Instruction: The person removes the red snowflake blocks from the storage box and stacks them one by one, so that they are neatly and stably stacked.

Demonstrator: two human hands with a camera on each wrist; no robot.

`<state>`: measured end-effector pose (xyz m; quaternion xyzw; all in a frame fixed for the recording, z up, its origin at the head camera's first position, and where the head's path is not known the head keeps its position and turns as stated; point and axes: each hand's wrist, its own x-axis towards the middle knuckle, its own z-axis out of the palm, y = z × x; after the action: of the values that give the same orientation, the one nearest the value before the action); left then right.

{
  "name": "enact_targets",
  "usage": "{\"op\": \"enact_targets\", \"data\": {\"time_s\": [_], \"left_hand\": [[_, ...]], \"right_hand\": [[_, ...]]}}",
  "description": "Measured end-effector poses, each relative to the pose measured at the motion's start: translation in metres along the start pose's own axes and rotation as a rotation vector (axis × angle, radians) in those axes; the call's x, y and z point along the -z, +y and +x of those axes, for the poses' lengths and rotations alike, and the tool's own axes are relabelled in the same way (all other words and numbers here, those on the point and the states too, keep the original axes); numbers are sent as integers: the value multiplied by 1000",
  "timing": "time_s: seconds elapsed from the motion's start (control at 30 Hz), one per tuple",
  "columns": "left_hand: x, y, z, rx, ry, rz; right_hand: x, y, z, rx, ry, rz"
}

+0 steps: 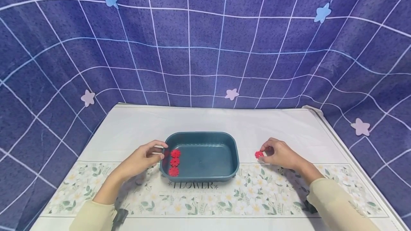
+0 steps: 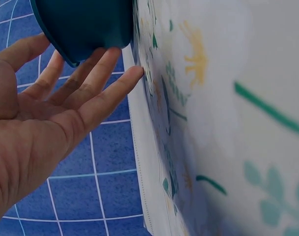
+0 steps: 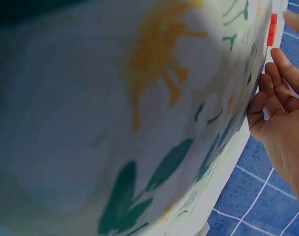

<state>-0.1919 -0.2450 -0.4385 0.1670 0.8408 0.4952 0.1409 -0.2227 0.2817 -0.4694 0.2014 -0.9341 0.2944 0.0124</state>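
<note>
A dark teal rectangular tray (image 1: 205,178) sits on the table with three red toothed discs (image 1: 174,162) in a column along its left inside. At the tray's left rim is my left hand (image 1: 141,158). In the left wrist view its fairly straight fingers (image 2: 107,66) touch the outer wall, with the thumb near the rim. Right of the tray, my right hand (image 1: 280,153) pinches another red toothed disc (image 1: 259,154) between thumb and fingertips, close over the tabletop. That disc (image 3: 272,30) shows edge-on in the right wrist view, between the thumb and forefinger.
A white cloth (image 1: 273,124) covers the table, with a floral printed band (image 1: 257,202) along the front that reads FLOWER. Behind and around the table hangs a blue curtain (image 1: 205,63) with a grid and stars.
</note>
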Motion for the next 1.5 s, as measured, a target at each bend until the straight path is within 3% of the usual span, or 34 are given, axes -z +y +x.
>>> {"op": "enact_targets", "data": {"time_s": [0.23, 0.5, 1.03, 1.5], "left_hand": [[1, 1, -1, -1, -5, 1], [-1, 0, -1, 0, -4, 2], [0, 2, 1, -5, 0, 10], [0, -3, 2, -11, 4, 16]], "right_hand": [[9, -14, 9, 6, 56, 115], [16, -65, 44, 72, 49, 275], [-39, -144, 99, 253, -109, 474], [-84, -192, 113, 323, -319, 379]]}}
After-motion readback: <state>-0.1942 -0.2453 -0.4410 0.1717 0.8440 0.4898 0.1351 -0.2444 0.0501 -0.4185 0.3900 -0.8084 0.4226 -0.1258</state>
